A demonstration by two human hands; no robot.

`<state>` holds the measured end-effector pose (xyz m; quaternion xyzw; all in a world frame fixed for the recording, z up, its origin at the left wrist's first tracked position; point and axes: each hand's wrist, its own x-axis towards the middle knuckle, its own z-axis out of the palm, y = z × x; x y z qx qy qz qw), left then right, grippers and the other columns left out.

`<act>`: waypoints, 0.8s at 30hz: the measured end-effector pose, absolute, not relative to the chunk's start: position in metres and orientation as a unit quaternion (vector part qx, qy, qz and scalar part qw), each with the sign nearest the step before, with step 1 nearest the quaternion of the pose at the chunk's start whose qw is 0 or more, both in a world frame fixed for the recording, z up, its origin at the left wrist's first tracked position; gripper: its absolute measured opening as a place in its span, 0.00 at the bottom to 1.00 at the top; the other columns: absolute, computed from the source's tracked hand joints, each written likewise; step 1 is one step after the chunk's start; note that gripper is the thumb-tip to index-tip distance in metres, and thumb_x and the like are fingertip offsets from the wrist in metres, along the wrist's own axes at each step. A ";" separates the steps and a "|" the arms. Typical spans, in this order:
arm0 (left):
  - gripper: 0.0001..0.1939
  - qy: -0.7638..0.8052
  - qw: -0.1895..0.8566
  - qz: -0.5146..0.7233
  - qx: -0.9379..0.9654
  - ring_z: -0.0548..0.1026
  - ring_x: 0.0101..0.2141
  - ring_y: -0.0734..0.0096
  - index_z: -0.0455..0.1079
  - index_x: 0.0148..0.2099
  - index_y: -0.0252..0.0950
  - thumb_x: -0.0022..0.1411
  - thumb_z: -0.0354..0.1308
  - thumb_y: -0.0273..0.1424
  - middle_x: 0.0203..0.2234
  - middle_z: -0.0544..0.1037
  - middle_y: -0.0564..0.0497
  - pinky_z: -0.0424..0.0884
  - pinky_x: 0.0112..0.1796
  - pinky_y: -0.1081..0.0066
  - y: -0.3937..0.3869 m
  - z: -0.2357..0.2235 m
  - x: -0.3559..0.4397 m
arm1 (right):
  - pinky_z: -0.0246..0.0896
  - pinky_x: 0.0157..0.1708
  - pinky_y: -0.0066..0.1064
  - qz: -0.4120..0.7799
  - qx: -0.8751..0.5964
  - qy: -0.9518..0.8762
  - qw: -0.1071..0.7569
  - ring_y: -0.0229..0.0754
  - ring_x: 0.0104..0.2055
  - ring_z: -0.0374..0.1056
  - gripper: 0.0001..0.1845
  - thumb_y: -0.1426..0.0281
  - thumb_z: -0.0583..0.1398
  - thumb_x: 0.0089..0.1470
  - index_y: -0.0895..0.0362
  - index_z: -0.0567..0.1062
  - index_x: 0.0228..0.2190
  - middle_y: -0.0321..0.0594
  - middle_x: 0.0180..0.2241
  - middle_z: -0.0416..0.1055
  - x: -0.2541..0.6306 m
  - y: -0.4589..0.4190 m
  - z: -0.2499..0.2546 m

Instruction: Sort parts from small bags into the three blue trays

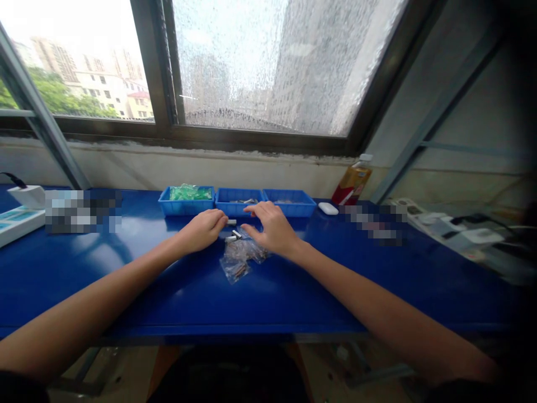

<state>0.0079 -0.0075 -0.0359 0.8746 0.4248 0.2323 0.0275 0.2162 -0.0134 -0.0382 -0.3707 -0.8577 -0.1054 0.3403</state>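
My left hand (205, 230) is closed, its fingers pinched together around one end of a short whitish piece (231, 222) that sticks out to the right. Opposite it, my right hand (273, 228) hovers with thumb and fingers apart and nothing visible between them. Between and below the hands lie several small clear plastic bags (239, 252) with brownish, stick-like contents too small to name. A couple of short silvery pieces (236, 235) rest at the top of this pile.
Behind the hands stand a blue bin with green plastic packets (191, 193), a middle blue bin (239, 208) with small metallic parts and a right blue bin (293, 210). A white case (328, 209) and a bottle (353, 182) are farther right. A power strip (20, 224) lies left on the blue table (268, 305).
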 end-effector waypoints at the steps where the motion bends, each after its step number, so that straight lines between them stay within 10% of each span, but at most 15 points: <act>1: 0.17 0.419 0.026 0.240 0.875 0.69 0.31 0.66 0.64 0.31 0.33 0.65 0.37 0.33 0.27 0.71 0.47 0.65 0.36 0.65 -0.011 -0.034 0.011 | 0.54 0.38 0.36 -0.103 -0.353 -0.870 0.329 0.46 0.40 0.61 0.14 0.65 0.59 0.51 0.57 0.69 0.40 0.43 0.35 0.69 0.213 -0.019 -0.038; 8: 0.18 0.378 0.064 0.276 0.881 0.68 0.29 0.69 0.62 0.28 0.34 0.66 0.37 0.32 0.25 0.70 0.49 0.64 0.34 0.68 -0.028 -0.026 0.022 | 0.54 0.34 0.35 -0.104 -0.323 -0.877 0.342 0.43 0.34 0.62 0.07 0.68 0.54 0.55 0.58 0.70 0.33 0.42 0.30 0.70 0.204 -0.030 -0.038; 14: 0.11 0.338 0.085 0.333 0.876 0.71 0.35 0.70 0.63 0.45 0.34 0.61 0.51 0.33 0.34 0.73 0.49 0.66 0.36 0.70 -0.029 -0.025 0.016 | 0.57 0.34 0.34 -0.038 -0.337 -0.854 0.393 0.41 0.32 0.64 0.12 0.66 0.51 0.58 0.58 0.71 0.31 0.41 0.28 0.70 0.207 -0.026 -0.040; 24: 0.13 0.359 0.034 0.331 0.872 0.69 0.30 0.71 0.66 0.34 0.34 0.64 0.45 0.33 0.27 0.73 0.50 0.64 0.32 0.70 -0.031 -0.024 0.018 | 0.59 0.34 0.32 -0.017 -0.322 -0.853 0.411 0.40 0.32 0.64 0.13 0.67 0.58 0.51 0.58 0.67 0.39 0.38 0.28 0.67 0.206 -0.030 -0.039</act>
